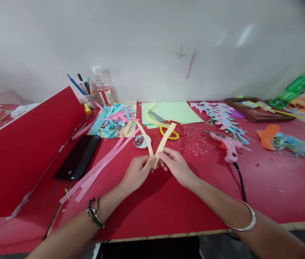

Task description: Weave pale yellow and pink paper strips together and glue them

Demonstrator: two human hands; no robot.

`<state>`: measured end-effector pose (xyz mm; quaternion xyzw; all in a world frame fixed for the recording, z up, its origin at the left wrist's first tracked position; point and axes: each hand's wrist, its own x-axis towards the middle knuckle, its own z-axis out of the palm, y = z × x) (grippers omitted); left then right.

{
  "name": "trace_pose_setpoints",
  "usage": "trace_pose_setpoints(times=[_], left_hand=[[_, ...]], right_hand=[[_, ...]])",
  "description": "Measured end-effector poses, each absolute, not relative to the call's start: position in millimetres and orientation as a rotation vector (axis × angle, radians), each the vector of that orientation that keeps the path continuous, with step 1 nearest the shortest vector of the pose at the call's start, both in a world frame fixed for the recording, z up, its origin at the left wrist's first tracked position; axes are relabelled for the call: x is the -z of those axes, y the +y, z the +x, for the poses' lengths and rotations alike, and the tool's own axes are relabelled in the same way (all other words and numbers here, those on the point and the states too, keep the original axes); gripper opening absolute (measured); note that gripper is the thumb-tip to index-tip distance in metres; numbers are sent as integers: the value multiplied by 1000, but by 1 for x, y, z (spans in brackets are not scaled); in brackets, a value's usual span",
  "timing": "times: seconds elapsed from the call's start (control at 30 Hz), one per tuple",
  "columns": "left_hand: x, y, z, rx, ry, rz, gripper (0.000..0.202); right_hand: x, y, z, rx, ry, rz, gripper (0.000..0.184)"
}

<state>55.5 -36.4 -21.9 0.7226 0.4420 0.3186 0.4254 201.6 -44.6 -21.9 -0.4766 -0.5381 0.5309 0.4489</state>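
Note:
My left hand [138, 172] and my right hand [176, 166] meet above the red table, pinching a pale yellow paper strip [165, 141] between thumbs and fingers. The strip forms a V: one arm rises right toward the scissors, the other bends up and left. Behind it lie scissors [171, 133] with red and yellow handles, partly under a curled yellow strip. A small round dish [142, 141] with dark reddish thread or wire sits just beyond my left hand. Long pink paper strips [98, 171] stretch out to its left.
Left are a black phone [78, 158], a red upright board [25, 154], a heap of cut paper [113, 120], a pen cup [90, 99] and a bottle [104, 90]. Right are a pink glue gun [229, 145], a folded-paper braid [219, 115], a wooden frame [272, 114] and a green bottle [300, 86].

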Motion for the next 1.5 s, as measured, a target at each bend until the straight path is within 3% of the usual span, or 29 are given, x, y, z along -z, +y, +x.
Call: trace_pose_setpoints(times=[0.63, 0.8, 1.1, 1.3, 1.4, 1.5], left_hand=[[16, -32, 50, -973, 1235, 1716, 46], [17, -30, 48, -922, 1186, 1728, 44], [29, -27, 49, -694, 1141, 2111, 33], [6, -19, 38, -748, 1261, 2295, 32], [-13, -16, 26, -802, 1167, 2366, 30], [-29, -18, 18, -798, 1012, 2460, 30]], right_hand=[[21, -45, 202, -1309, -1321, -1223, 27], [22, -44, 202, -1373, -1402, -1176, 18], [26, -39, 202, -1392, -1629, -1155, 22], [24, -25, 219, -1511, -1795, -1170, 26], [8, -20, 238, -1314, -1886, -1381, 31], [-15, -23, 253, -772, -1833, -1486, 31]])
